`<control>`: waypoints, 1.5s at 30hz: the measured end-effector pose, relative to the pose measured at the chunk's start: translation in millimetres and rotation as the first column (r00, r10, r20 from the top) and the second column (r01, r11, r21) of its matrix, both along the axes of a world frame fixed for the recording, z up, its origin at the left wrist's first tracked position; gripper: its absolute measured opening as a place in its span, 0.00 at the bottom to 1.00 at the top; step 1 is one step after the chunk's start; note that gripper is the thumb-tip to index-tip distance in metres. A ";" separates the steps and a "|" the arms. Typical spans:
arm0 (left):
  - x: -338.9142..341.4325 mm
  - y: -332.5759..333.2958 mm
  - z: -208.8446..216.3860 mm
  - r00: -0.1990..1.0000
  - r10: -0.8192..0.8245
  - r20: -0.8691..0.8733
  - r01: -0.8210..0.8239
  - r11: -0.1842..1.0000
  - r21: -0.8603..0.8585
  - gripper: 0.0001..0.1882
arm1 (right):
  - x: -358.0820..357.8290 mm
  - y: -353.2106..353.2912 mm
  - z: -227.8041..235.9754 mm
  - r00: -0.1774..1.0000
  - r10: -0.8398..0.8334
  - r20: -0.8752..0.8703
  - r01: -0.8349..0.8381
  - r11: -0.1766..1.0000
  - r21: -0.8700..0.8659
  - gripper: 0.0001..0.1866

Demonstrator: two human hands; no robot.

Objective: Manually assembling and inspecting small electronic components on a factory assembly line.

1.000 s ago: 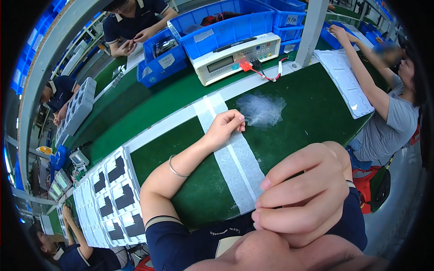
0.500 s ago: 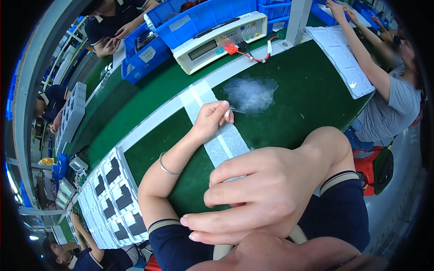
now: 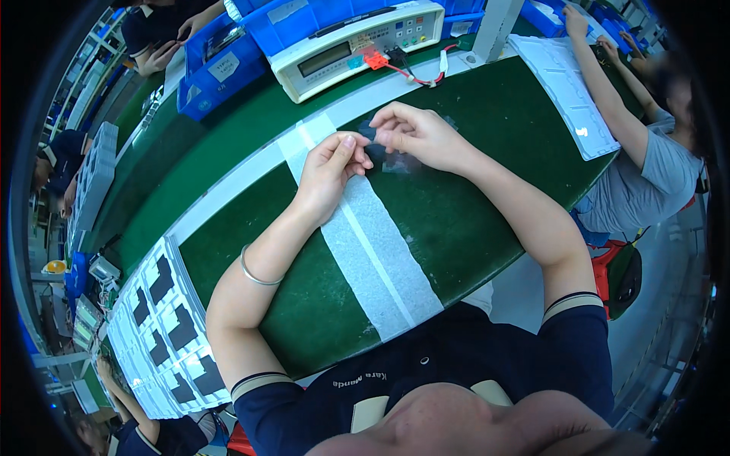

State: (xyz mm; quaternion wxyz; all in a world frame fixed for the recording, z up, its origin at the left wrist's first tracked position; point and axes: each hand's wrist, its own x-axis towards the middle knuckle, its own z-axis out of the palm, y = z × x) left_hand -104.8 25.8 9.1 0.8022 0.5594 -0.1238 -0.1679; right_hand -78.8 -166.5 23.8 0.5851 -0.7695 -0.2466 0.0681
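My left hand (image 3: 328, 173) is closed in a pinch over a whitish textured strip (image 3: 372, 258) that runs across the green table. What its thumb and forefinger hold, if anything, is too small to make out. Just to the right, my right hand (image 3: 423, 138) has its fingers curled and its thumb pressed in, with the tips close to those of the left. A tiny pale bit seems to show there, but I cannot name it. Beneath the right hand lies a patch of thin see-through film pieces (image 3: 401, 163), partly hidden by that hand.
Beyond the hands stands a white bench meter (image 3: 357, 53) with red and black leads, by blue bins (image 3: 220, 76). White trays lie at left (image 3: 163, 334), holding black flat pieces, and at right (image 3: 566, 95). Co-workers sit around, one in a grey shirt (image 3: 646, 182) at right.
My right hand has moved from close in front of me to the far side, beside the left hand, over the film pieces. The left hand stays pinched; the whole view has shifted slightly.
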 end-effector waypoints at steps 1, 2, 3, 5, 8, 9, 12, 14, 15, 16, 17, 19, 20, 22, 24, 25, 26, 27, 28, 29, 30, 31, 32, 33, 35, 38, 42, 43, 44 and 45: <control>1.1 0.7 0.9 1.000 0.006 -0.010 -0.007 1.000 -0.018 0.13 | -1.2 0.7 1.2 0.999 0.031 0.023 -0.031 1.000 -0.001 0.17; 1.1 0.8 1.1 1.000 0.010 -0.019 -0.010 0.999 -0.036 0.13 | -5.2 2.4 6.2 0.998 0.047 0.043 -0.045 0.999 -0.026 0.16; 0.5 0.7 0.6 1.000 0.009 -0.028 -0.011 0.998 -0.055 0.13 | -8.9 2.8 9.4 0.997 0.071 0.023 -0.071 0.997 -0.029 0.14; 0.6 1.0 2.2 1.000 0.008 -0.017 -0.008 1.000 -0.026 0.12 | -14.3 2.0 14.6 0.992 0.075 0.097 -0.064 0.993 -0.103 0.11; -0.9 1.6 1.8 1.000 0.021 0.007 -0.020 1.000 -0.004 0.11 | -11.5 7.3 11.0 0.961 0.042 0.272 -0.023 0.997 -0.073 0.06; 0.2 -0.2 2.7 1.000 0.015 -0.002 -0.015 1.000 -0.004 0.08 | -10.2 5.9 10.0 0.961 0.026 0.275 -0.005 0.997 -0.077 0.06; 1.0 -1.2 0.7 0.999 0.021 0.026 -0.020 0.999 -0.048 0.04 | -10.5 2.4 13.4 0.963 -0.024 0.269 0.044 0.997 -0.069 0.07; 0.5 -0.8 -2.4 1.000 -0.002 0.020 0.003 0.999 -0.047 0.04 | -9.1 0.5 9.9 0.961 -0.032 0.276 0.057 0.995 -0.081 0.08; 1.3 -1.6 -0.4 0.999 -0.002 0.033 0.002 1.000 -0.024 0.04 | -6.8 -0.3 9.5 0.960 -0.037 0.279 0.063 0.994 -0.087 0.09; 1.3 -2.7 1.5 0.999 -0.004 0.043 0.004 1.000 0.001 0.03 | -3.7 -1.4 10.6 0.961 -0.036 0.274 0.061 0.995 -0.082 0.10; 1.0 -3.9 3.5 0.999 -0.007 0.053 0.006 1.000 0.025 0.03 | -3.5 -1.3 7.9 0.957 -0.036 0.289 0.056 0.997 -0.062 0.10; -2.4 -4.0 4.4 0.998 -0.028 0.061 0.023 0.997 0.079 0.05 | -2.9 -0.9 1.7 0.946 -0.025 0.324 0.036 0.999 -0.029 0.12; -2.5 -3.4 3.9 0.997 -0.029 0.068 0.022 0.994 0.104 0.04 | -4.7 -0.8 4.5 0.956 -0.020 0.294 0.039 0.997 -0.061 0.12; 0.0 -3.2 0.2 0.994 -0.029 0.105 0.022 0.998 0.065 0.05 | -3.1 -0.2 0.5 0.899 -0.011 0.437 0.058 0.994 -0.093 0.11; 0.0 -2.4 0.1 0.995 -0.011 0.098 0.007 0.999 0.036 0.05 | -5.1 -1.3 0.9 0.874 0.009 0.486 0.059 0.991 -0.124 0.10; -0.7 -3.0 0.6 0.995 0.003 0.097 -0.004 1.000 0.017 0.05 | -6.4 -1.1 0.2 0.857 -0.014 0.515 0.092 0.988 -0.127 0.09; -2.1 -3.8 1.6 0.996 0.009 0.088 -0.012 0.999 0.029 0.05 | -7.5 0.5 -1.4 0.838 -0.035 0.544 0.125 0.984 -0.128 0.08; -2.5 -3.7 2.8 0.995 0.004 0.099 -0.010 0.998 0.060 0.05 | -8.3 2.1 -1.9 0.818 -0.056 0.572 0.157 0.979 -0.128 0.07; -3.5 -4.6 2.5 0.994 0.002 0.106 -0.011 0.997 0.083 0.05 | -9.9 1.2 1.4 0.831 -0.036 0.554 0.131 0.983 -0.132 0.06; -4.3 -5.5 2.4 0.994 -0.001 0.112 -0.011 0.994 0.105 0.05 | -9.2 2.3 0.0 0.826 -0.054 0.561 0.136 0.985 -0.105 0.06; -5.1 -6.7 2.6 0.994 0.024 0.102 -0.036 0.992 0.123 0.04 | -7.5 4.6 -3.5 0.820 -0.073 0.568 0.141 0.987 -0.077 0.06; -5.1 -7.3 3.0 0.993 0.025 0.117 -0.040 0.991 0.127 0.04 | -7.1 6.4 -3.1 0.811 -0.100 0.577 0.152 0.987 -0.043 0.07; -5.7 -7.8 2.9 0.991 0.025 0.131 -0.043 0.990 0.131 0.03 | -10.9 7.1 1.8 0.951 -0.059 0.302 0.044 0.997 0.056 0.08; -6.0 -8.1 2.9 0.989 0.024 0.145 -0.044 0.990 0.135 0.03 | -12.0 7.6 2.3 0.961 -0.051 0.271 0.038 0.998 0.053 0.08; -6.9 -7.6 1.5 0.987 0.058 0.149 -0.079 0.988 0.134 0.04 | -13.1 8.7 0.4 0.978 -0.036 0.204 0.026 0.998 0.053 0.08; -10.0 -10.3 9.0 0.991 0.092 0.097 -0.110 0.973 0.203 0.09 | -12.8 10.9 -2.5 0.918 -0.147 0.369 0.152 0.988 0.015 0.07; -7.1 -6.5 3.8 0.991 0.086 0.099 -0.103 0.978 0.183 0.08 | -13.2 8.3 2.8 0.859 -0.109 0.501 0.138 0.990 -0.022 0.03; -8.1 -8.1 3.6 0.988 0.124 0.088 -0.138 0.974 0.178 0.07 | -13.1 9.4 1.7 0.853 -0.113 0.509 0.128 0.992 0.005 0.03; -7.9 -9.1 3.6 0.989 0.127 0.075 -0.140 0.971 0.195 0.07 | -13.9 9.5 3.1 0.857 -0.105 0.505 0.114 0.993 0.013 0.03; -7.2 -10.0 4.3 0.989 0.131 0.063 -0.141 0.967 0.212 0.06 | -14.4 9.0 3.9 0.849 -0.112 0.516 0.116 0.993 0.025 0.02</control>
